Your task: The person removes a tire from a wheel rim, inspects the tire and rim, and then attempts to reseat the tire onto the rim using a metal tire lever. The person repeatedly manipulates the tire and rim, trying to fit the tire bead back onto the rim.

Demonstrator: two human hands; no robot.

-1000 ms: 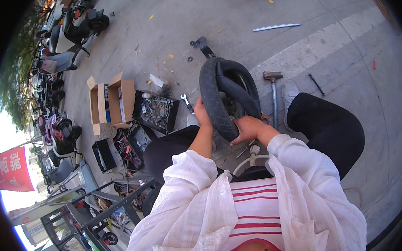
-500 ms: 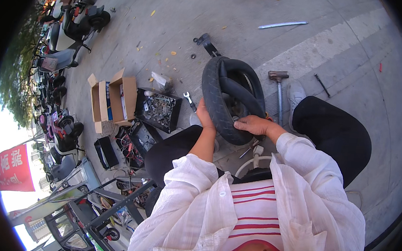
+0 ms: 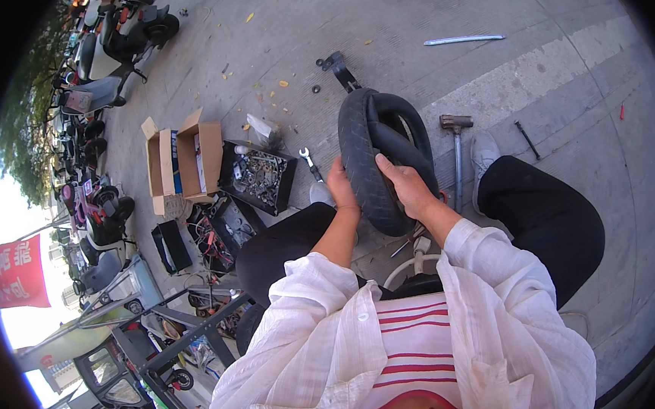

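Between my knees a black tyre [image 3: 357,134] stands tilted, with a smooth black inner tube [image 3: 392,144] bulging from its opening. My left hand [image 3: 342,186] is wrapped against the tyre's left side, its fingers partly hidden behind the tread. My right hand [image 3: 408,186] grips the near right side, the thumb lying on the tread and the fingers inside the opening. A dark bracket-like part [image 3: 342,72] pokes out just beyond the tyre. Close on its right lies a hammer [image 3: 458,159] with a metal handle.
An open-end wrench [image 3: 310,162], a black tray [image 3: 257,178] of small metal parts and open cardboard boxes [image 3: 199,156] lie to the left. Farther off are a metal bar [image 3: 464,40] and a dark bolt-like rod [image 3: 527,139]. Parked scooters [image 3: 130,39] line the far left.
My right hand has slid up and away from me along the tyre, its thumb now on the tread. The tyre has turned slightly and shifted a little right; my left hand still holds it.
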